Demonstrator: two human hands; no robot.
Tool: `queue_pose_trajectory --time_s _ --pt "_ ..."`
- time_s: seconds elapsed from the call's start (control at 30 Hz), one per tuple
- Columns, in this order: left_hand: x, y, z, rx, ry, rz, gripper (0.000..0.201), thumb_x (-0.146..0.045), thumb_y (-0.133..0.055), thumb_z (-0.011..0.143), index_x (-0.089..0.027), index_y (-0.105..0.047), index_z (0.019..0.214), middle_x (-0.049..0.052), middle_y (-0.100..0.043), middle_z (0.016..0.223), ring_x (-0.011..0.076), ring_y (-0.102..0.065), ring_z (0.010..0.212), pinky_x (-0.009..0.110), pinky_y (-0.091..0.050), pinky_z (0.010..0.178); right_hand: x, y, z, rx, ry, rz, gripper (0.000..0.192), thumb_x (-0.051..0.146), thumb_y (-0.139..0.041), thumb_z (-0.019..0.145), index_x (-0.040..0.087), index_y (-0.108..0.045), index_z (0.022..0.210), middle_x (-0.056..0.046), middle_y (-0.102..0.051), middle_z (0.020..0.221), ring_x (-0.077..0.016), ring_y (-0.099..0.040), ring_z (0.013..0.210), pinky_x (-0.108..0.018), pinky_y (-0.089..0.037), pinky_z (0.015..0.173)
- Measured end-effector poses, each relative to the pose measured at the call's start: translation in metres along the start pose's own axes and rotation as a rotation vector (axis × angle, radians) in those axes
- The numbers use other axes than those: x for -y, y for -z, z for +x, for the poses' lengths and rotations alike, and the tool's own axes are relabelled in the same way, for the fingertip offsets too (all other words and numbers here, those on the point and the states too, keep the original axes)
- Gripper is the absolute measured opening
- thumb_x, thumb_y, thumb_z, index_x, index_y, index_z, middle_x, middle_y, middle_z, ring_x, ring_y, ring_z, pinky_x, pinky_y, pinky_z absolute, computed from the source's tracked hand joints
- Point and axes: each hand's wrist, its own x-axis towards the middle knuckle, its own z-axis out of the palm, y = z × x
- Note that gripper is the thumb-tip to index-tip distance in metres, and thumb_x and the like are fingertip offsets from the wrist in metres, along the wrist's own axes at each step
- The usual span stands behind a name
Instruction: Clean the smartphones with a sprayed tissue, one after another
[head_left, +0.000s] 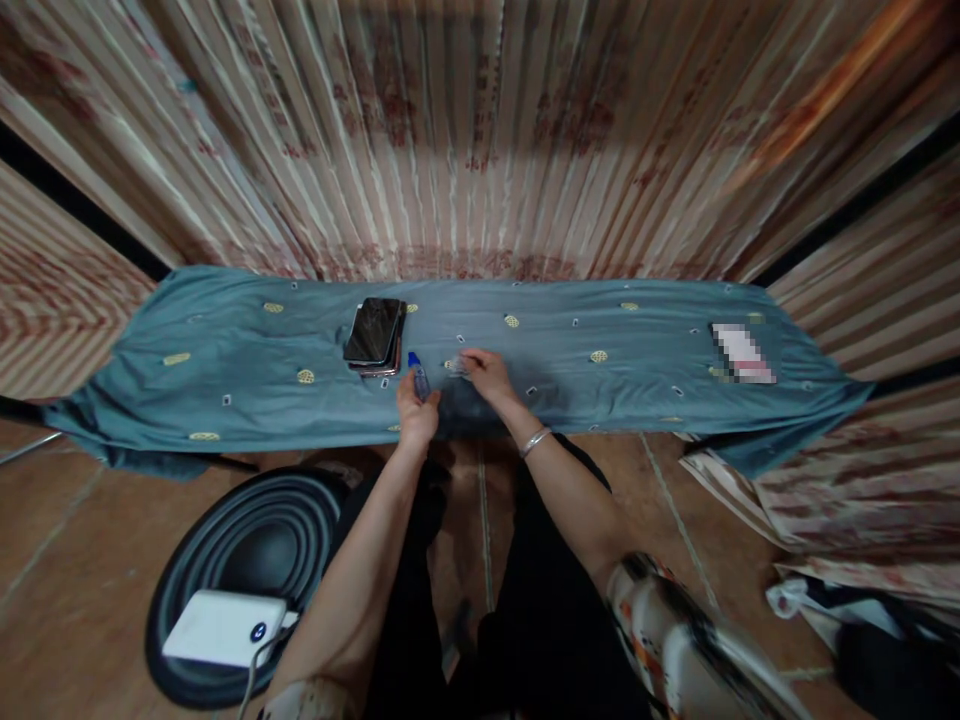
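While my left hand (417,412) grips the blue-capped tube (418,378) just right of the phones (374,334), my right fingers (471,362) pinch a small clear piece (457,367); the contents may spill onto the cloth (637,380).

Table draped in blue-grey cloth (225,370), stacked phones (373,333) near middle; blurred card (741,353) far right

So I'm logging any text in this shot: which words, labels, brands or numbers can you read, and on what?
None can be read.
Curtain: red printed marks, too blurred to read.
Card on the blue cloth: pixelated, unreadable.
Small blue-capped bottle in the left hand: no legible label.
Stacked phones: dark screens, no text.
White power bank: only a round mark, unreadable.
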Motion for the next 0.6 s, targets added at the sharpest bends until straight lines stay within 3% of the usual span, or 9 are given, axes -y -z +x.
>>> queue_pose_trajectory --time_s 0.1,0.27,0.43,0.6 --pt "-0.009 -0.008 0.005 -0.023 0.041 0.111 0.063 -0.007 -0.064 0.068 -0.016 -0.059 0.13 0.015 -0.051 0.146 0.0307 -0.043 0.141 0.043 -0.028 0.121 -0.001 0.006 0.004 0.001 -0.075 0.228 0.015 0.03 -0.059 0.085 0.02 -0.071 0.084 -0.001 -0.074 0.082 -0.0156 -0.069 0.079 -0.031 -0.055 0.079" --pt "-0.02 -0.022 0.006 0.078 -0.02 0.21 0.063 -0.004 -0.06 0.069 -0.017 -0.059 0.131 0.015 -0.051 0.146 0.0302 -0.044 0.14 0.043 -0.03 0.12 -0.002 0.012 -0.001 0.062 -0.156 0.5 0.02 0.039 -0.07 0.074 0.02 -0.068 0.076 0.0 -0.07 0.068 -0.013 -0.066 0.064 -0.024 -0.054 0.062" --pt "-0.027 -0.03 0.011 0.106 -0.004 0.272 0.073 -0.006 -0.061 0.07 -0.014 -0.049 0.141 0.018 -0.05 0.149 0.0319 -0.041 0.143 0.046 -0.026 0.121 -0.003 0.015 0.003 0.1 -0.165 0.563 0.019 0.038 -0.072 0.072 0.021 -0.067 0.076 -0.002 -0.072 0.072 -0.0138 -0.066 0.065 -0.024 -0.054 0.061" --pt "-0.032 -0.028 0.017 0.139 0.038 0.262 0.073 -0.01 -0.065 0.07 -0.005 -0.046 0.141 0.024 -0.051 0.147 0.0321 -0.042 0.143 0.045 -0.024 0.122 -0.006 0.014 0.014 0.068 -0.119 0.432 0.016 0.033 -0.066 0.079 0.021 -0.07 0.088 -0.002 -0.075 0.085 -0.0174 -0.07 0.077 -0.029 -0.055 0.071"
